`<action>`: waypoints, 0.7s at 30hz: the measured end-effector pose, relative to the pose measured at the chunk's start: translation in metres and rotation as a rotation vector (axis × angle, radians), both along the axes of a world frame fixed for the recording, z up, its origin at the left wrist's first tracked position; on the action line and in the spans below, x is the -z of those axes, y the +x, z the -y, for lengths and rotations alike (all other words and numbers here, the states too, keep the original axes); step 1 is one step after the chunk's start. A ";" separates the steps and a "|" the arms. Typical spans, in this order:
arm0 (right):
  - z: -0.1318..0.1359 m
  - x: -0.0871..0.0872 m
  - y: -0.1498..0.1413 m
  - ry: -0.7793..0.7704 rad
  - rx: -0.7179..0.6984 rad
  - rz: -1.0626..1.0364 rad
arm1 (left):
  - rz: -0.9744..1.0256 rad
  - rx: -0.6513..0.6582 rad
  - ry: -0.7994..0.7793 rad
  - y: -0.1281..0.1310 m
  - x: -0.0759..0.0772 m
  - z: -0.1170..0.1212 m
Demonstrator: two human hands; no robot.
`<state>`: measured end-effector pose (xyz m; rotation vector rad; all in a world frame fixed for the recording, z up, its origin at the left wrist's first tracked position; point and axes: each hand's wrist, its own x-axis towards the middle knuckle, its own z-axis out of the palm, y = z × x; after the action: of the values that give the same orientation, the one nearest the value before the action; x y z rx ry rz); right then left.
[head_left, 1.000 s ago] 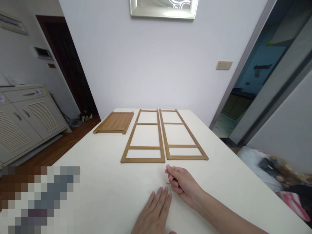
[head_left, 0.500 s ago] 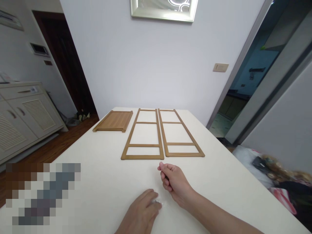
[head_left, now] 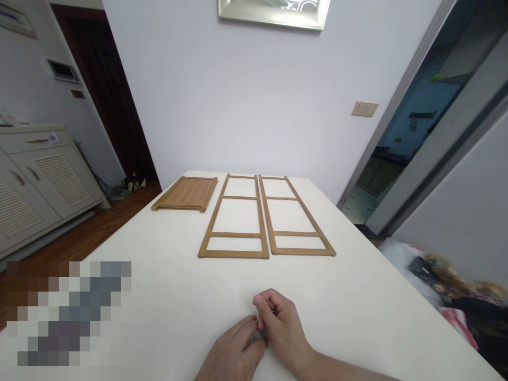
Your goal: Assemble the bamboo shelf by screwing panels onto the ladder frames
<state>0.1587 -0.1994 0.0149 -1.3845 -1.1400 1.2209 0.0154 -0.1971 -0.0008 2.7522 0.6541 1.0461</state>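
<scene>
Low over the near part of the white table (head_left: 170,301), my two hands meet. My left hand (head_left: 236,346) pinches what looks like a small clear plastic bag (head_left: 257,336), mostly hidden by the fingers. Curled and touching it, my right hand (head_left: 288,330) is closed around small metal parts (head_left: 273,311); only a dark, brassy glint shows between thumb and fingers, so their kind is hidden. Beyond the hands, a left wooden frame (head_left: 234,254) and a right wooden frame (head_left: 304,251) lie flat side by side, each with crossbars.
Slatted wooden panels (head_left: 186,193) lie stacked at the table's far left. A wall (head_left: 254,106) rises behind the table. A blurred-out patch (head_left: 75,312) covers the left edge. Bags and clothing (head_left: 456,286) are piled to the right, and a white cabinet (head_left: 43,180) stands left.
My right hand has come down and toward me until it meets my left hand. My left hand has shifted slightly right and closed more around the clear bag. The view has tilted slightly.
</scene>
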 end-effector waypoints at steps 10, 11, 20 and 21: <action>0.006 -0.003 0.004 0.108 0.005 -0.183 | 0.035 -0.028 0.070 -0.001 0.000 -0.001; 0.007 -0.003 0.005 0.122 0.001 -0.187 | 0.032 -0.032 0.071 -0.001 0.001 -0.001; 0.005 -0.020 0.020 0.194 0.115 -0.145 | 0.009 -0.068 0.118 -0.005 0.001 -0.001; 0.004 -0.024 0.025 0.211 0.144 -0.126 | 0.010 -0.070 0.125 -0.005 -0.001 -0.001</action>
<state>0.1842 -0.2036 0.0388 -1.1922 -1.0309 1.0391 0.0100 -0.1965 -0.0002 2.8460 0.7120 1.1522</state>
